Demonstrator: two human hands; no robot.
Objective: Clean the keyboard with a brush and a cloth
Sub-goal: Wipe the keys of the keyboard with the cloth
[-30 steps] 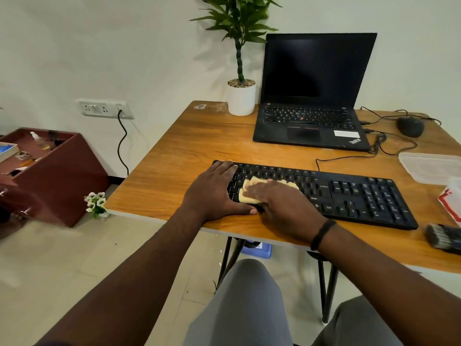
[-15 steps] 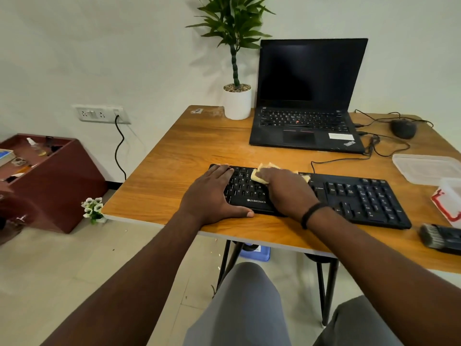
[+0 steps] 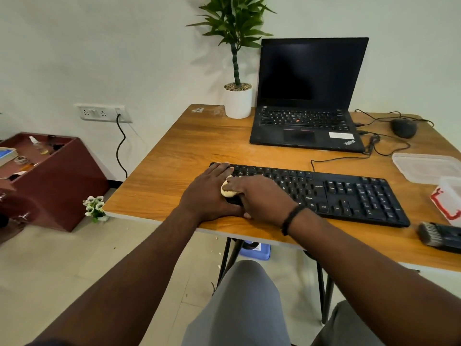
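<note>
Table (image 3: pixel 174 156): wooden; taken as landmark.
Keyboard (image 3: pixel 349 193): black, laid along the table's near edge. Judged rigid and light, so liable to slide; best steadied flat at one end.
Left hand (image 3: pixel 209 193): laid flat, fingers straight, on the keyboard's left end.
Right hand (image 3: pixel 264 198): fingers pressed onto the cloth; grip cannot be told.
Brush (image 3: pixel 439 236): left at the table's near right edge, untouched.
Cloth (image 3: pixel 228 192): pale, bunched on the left keys. Judged soft, easily crumpled.
</note>
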